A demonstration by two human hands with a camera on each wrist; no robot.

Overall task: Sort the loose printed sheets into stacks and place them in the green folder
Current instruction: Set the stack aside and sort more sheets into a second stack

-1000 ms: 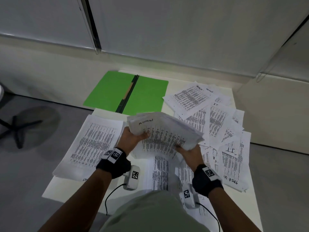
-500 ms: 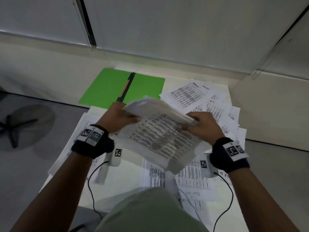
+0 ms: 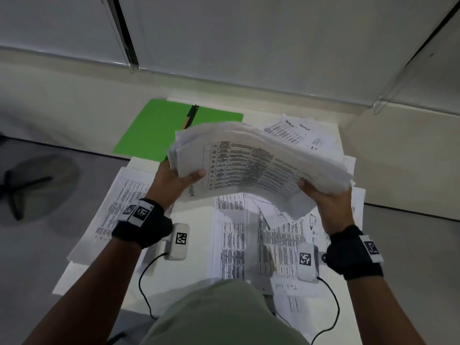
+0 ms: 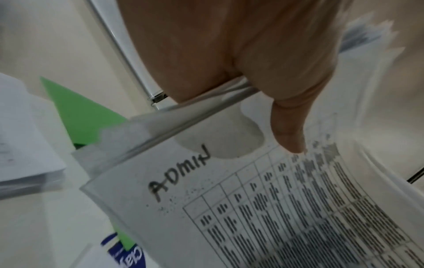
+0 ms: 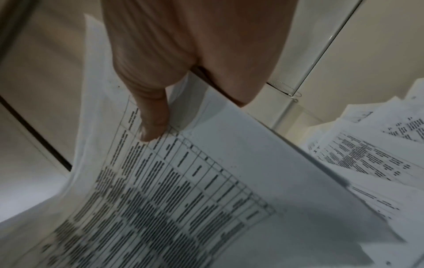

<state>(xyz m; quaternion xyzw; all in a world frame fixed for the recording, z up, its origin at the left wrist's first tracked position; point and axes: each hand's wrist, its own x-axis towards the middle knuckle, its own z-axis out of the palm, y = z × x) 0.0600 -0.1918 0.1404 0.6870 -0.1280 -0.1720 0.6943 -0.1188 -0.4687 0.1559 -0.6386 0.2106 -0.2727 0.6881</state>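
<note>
fingers and thumbs of left hand (image 3: 174, 178) and right hand (image 3: 323, 197) clamp the paper stack's (image 3: 258, 165) ends. it sags, seemingly heavy and floppy; support underneath toward green folder (image 3: 154, 130) at eleven o'clock.

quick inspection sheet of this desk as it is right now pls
surface: white table, mostly covered in paper
job's things: thick stack of sheets marked ADMIN, held up bowed; green folder open flat at the far left
clutter: loose printed sheets near and right; neat pile at left
grippers: left hand and right hand each grip one end of the stack
cables: black cables run from the wrist units
surroundings: grey floor, chair base at left
</note>
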